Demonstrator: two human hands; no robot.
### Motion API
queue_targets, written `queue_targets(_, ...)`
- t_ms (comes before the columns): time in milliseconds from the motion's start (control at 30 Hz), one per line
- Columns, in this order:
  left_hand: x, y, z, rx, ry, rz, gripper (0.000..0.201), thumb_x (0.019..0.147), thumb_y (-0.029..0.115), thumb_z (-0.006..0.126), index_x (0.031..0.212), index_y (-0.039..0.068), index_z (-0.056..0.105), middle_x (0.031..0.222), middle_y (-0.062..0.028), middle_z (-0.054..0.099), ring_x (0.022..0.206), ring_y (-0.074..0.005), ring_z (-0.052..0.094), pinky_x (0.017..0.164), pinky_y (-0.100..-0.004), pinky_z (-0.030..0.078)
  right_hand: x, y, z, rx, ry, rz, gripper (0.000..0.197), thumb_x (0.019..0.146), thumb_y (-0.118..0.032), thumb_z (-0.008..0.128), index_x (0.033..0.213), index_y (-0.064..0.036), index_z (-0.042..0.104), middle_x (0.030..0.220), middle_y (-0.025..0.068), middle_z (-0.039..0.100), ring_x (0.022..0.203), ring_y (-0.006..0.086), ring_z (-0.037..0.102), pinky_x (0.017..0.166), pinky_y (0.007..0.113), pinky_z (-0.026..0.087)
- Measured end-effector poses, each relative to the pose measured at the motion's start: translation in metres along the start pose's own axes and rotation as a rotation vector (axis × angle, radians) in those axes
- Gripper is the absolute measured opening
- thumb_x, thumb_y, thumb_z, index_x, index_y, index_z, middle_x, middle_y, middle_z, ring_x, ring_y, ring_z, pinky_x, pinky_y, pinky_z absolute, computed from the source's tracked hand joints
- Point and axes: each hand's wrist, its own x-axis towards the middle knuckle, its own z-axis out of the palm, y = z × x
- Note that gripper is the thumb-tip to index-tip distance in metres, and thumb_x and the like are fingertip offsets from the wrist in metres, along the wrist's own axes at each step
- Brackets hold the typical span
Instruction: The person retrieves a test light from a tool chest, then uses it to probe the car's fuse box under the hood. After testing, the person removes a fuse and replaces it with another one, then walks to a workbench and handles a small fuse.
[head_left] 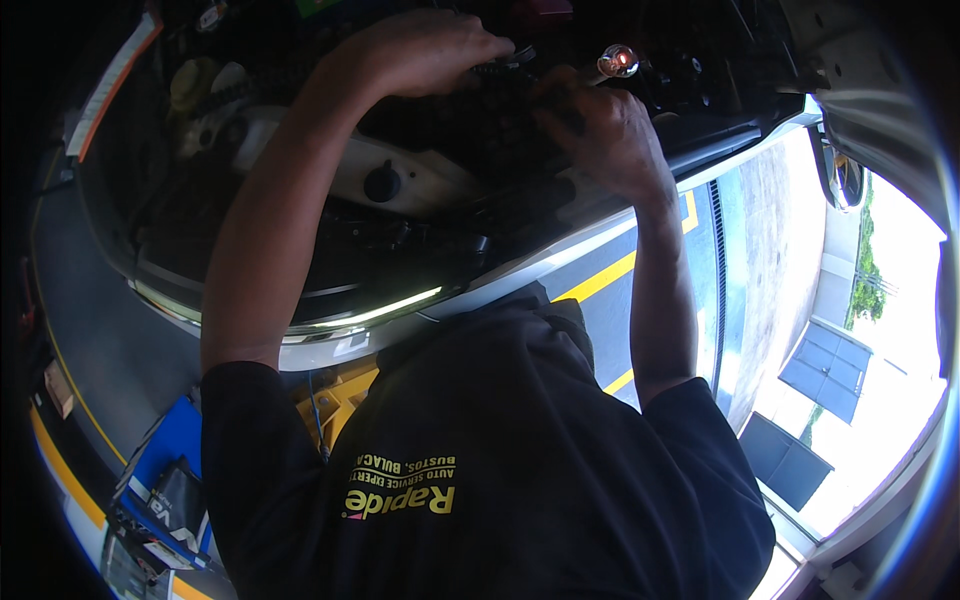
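Over engine bay [480, 135], left hand [425, 52] angled rightward

The person wears a dark, short-sleeved shirt [560, 470] — yellow lettering [402, 500] and a pink fleck [358, 516] on its left.

**Yellow lettering [402, 487] on dark shirt [520, 410], pale lettering [178, 516] on black package [182, 482]**

Runs in three lines across the shirt's chest, upside down in this view, with one line large and bold, two smaller, and a tiny pink mark [358, 515] beside the large letters. Appears also at lower left, on the black package by a blue container [168, 435], with few letters clear.
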Motion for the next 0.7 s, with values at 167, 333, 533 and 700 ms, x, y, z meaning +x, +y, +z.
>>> queue_targets(167,0.0006,0.0030,-0.0062,0.014,-0.032,-0.028,0.049,0.093,0.009,0.071,0.140,0.002,0.058,0.112,-0.0200,0.075,0.103,-0.0365,0.074,0.088,-0.0469,0.060,-0.0006,-0.0026,-0.0019,0.001,-0.022,0.043,0.019,0.094,-0.010,0.078,0.112,-0.0096,0.074,0.092,0.0120,0.078,0.081,0.0300,0.078,0.072,0.038,0.061)
queue_targets(333,0.0018,0.0038,-0.0051,0.008,-0.036,-0.041,0.047,0.093,0.009,0.071,0.138,0.003,0.058,0.111,-0.0202,0.075,0.101,-0.0365,0.074,0.086,-0.0470,0.060,0.0009,-0.0042,-0.0015,-0.008,-0.003,0.025,0.019,0.095,-0.011,0.078,0.113,-0.0110,0.074,0.091,0.0113,0.078,0.080,0.0294,0.078,0.070,0.037,0.061)
queue_targets(533,0.0028,-0.0001,-0.0011,-0.053,-0.006,-0.039,0.028,0.095,0.009,0.069,0.122,0.002,0.062,0.106,-0.0210,0.075,0.099,-0.0371,0.074,0.081,-0.0478,0.059,-0.0037,-0.0011,-0.0041,-0.241,0.040,-0.094,0.030,0.095,-0.029,0.076,0.108,-0.0020,0.073,0.086,0.0201,0.073,0.078,0.0398,0.070,0.072,0.049,0.056)
queue_targets(700,0.0025,0.0019,-0.0010,-0.025,0.043,-0.005,0.024,0.096,0.009,0.069,0.118,0.002,0.063,0.104,-0.0210,0.075,0.097,-0.0378,0.075,0.078,-0.0468,0.060,-0.0068,-0.0008,-0.0064,-0.140,0.116,-0.136,0.034,0.094,-0.031,0.077,0.109,-0.0006,0.072,0.090,0.0215,0.071,0.081,0.0430,0.067,0.074,0.050,0.055)
